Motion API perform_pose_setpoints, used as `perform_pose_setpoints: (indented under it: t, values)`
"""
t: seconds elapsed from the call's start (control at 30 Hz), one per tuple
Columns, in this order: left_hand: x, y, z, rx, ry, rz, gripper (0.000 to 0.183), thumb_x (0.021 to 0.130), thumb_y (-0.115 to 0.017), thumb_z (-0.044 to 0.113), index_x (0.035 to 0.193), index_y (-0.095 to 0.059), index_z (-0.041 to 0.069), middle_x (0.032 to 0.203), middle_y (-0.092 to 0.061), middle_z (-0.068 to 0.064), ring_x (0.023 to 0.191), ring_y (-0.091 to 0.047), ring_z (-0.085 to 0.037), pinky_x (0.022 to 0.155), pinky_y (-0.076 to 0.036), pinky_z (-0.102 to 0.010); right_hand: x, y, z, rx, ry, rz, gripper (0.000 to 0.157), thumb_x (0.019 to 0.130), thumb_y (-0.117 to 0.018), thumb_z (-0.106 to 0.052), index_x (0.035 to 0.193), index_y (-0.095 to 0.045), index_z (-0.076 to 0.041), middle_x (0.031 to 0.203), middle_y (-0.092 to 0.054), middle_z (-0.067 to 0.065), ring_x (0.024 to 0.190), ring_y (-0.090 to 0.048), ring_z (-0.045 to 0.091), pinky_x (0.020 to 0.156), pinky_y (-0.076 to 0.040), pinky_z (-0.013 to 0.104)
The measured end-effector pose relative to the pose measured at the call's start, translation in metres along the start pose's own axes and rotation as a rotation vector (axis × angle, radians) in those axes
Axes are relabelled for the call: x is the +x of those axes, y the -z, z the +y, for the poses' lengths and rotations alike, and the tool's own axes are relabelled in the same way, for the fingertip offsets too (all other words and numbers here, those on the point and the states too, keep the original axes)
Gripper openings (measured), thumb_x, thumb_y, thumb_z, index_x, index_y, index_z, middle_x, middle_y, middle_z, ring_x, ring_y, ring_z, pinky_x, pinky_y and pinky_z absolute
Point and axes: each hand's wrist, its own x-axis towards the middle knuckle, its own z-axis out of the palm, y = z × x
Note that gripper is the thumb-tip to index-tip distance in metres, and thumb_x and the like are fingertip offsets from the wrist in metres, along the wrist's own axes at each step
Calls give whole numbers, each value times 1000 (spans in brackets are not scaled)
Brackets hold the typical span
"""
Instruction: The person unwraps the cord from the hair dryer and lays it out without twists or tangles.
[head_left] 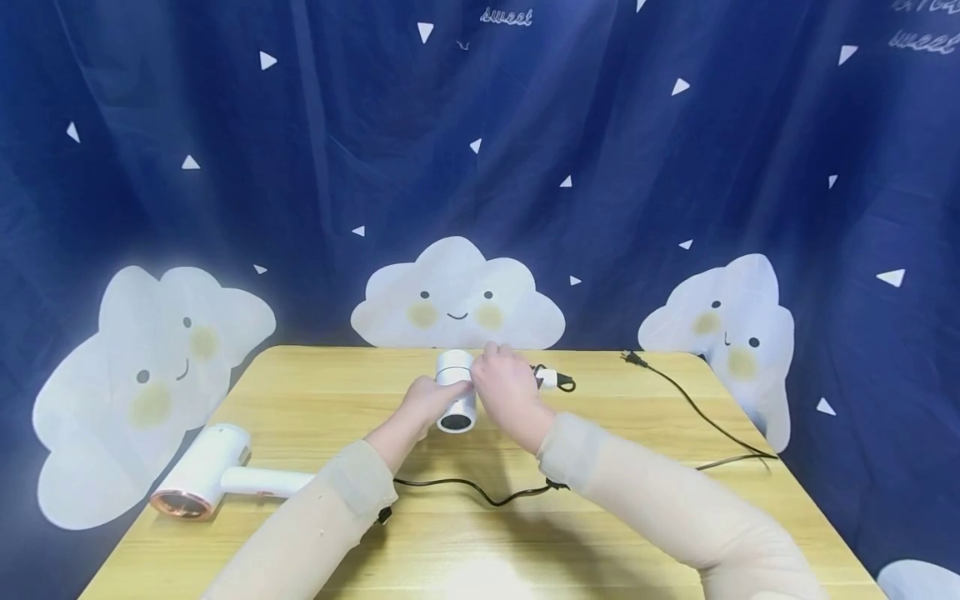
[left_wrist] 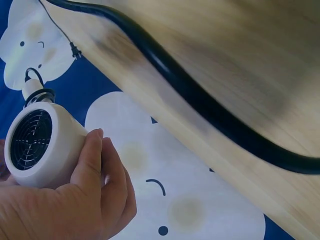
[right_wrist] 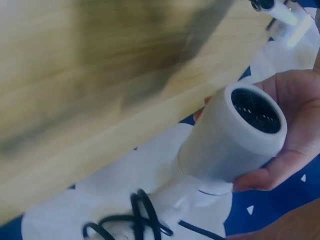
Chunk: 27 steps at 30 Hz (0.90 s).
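Note:
A small white hair dryer (head_left: 454, 400) is held above the back of the table, its dark outlet grille toward me. My left hand (head_left: 429, 402) grips its barrel from the left side, and the left wrist view shows the thumb and fingers (left_wrist: 90, 160) around the white casing. On the other side my right hand (head_left: 512, 392) holds the dryer near its rear and handle, hiding where they join. In the right wrist view a black cord (right_wrist: 142, 215) is looped around the handle end. Only part of the right hand (right_wrist: 285, 225) appears there.
A second white hair dryer (head_left: 202, 471) with a rose-gold rim lies at the table's left. Its handle points right. A black cord (head_left: 480, 492) crosses the wooden table (head_left: 420, 550), and a plug (head_left: 634, 358) lies at the back right edge. Behind hangs a blue curtain (head_left: 480, 100).

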Motion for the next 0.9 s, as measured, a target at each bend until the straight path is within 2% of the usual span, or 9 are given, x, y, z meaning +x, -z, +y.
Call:
perform_pose_setpoints:
  t: [0.17, 0.4, 0.57, 0.67, 0.73, 0.9]
  values:
    - [-4, -1, 3, -8, -16, -20, 61, 71, -68, 51, 103, -54, 1, 95, -60, -11, 79, -59, -22, 62, -49, -29, 6, 10, 18, -25, 142, -21, 6, 78, -67, -11, 84, -69, -12, 76, -52, 4, 69, -49, 18, 57, -46, 27]
    - [-7, 2, 6, -28, -48, 11, 57, 72, -70, 44, 103, -53, -2, 94, -59, -13, 76, -59, -22, 60, -50, -29, 20, 18, 58, -53, 464, 62, 10, 80, -64, -7, 84, -70, -14, 81, -56, 1, 75, -52, 17, 60, -45, 27]
    - [-9, 5, 8, -43, -38, -4, 58, 72, -70, 45, 104, -53, -1, 95, -59, -12, 77, -59, -22, 62, -50, -28, 31, 18, 82, -4, 647, 34, 10, 82, -62, -6, 83, -68, -14, 81, -53, -1, 75, -49, 16, 63, -43, 27]
    - [-10, 5, 8, -61, -36, -22, 59, 73, -70, 44, 105, -53, -1, 95, -59, -12, 78, -59, -22, 64, -50, -29, 37, 14, 95, 93, 680, 28, 12, 82, -62, -3, 85, -68, -13, 80, -51, -1, 74, -46, 16, 65, -43, 26]
    - [-11, 5, 7, -73, -38, -32, 59, 73, -70, 44, 105, -53, -2, 95, -59, -12, 78, -60, -22, 65, -51, -29, 40, 8, 103, 182, 670, 14, 16, 83, -62, -1, 90, -69, -13, 82, -52, -2, 77, -47, 15, 69, -45, 25]
    - [-11, 4, 2, -93, -36, -50, 54, 73, -70, 41, 103, -55, -2, 94, -60, -12, 78, -60, -22, 66, -51, -30, 40, -15, 119, 479, 564, -20, 16, 85, -63, -3, 94, -71, -13, 88, -61, -1, 84, -55, 12, 78, -48, 24]
